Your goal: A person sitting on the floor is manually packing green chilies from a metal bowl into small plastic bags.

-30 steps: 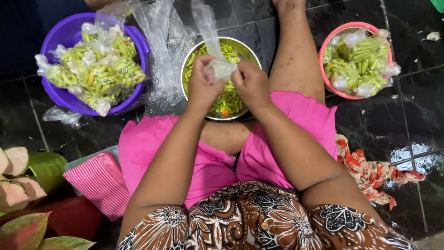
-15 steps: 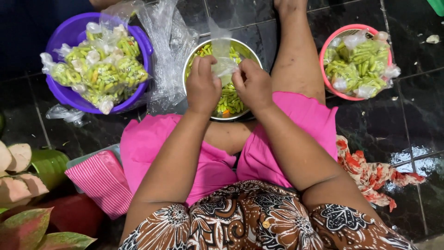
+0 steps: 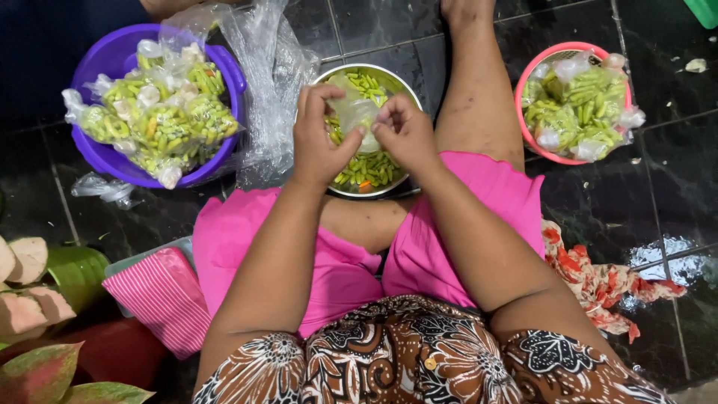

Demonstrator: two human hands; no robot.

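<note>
Plastic bag [image 3: 357,112] pinched between both hands, directly over steel bowl [image 3: 366,168] of cut green beans. Left hand [image 3: 318,138] and right hand [image 3: 404,131] equally near, fingertips closed on it from either side.

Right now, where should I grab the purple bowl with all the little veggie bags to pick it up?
Grip the purple bowl by its bare rim at the left and near edges, with two hands. The filled bags are heaped above the rim, so coming from above would squash them.
</note>
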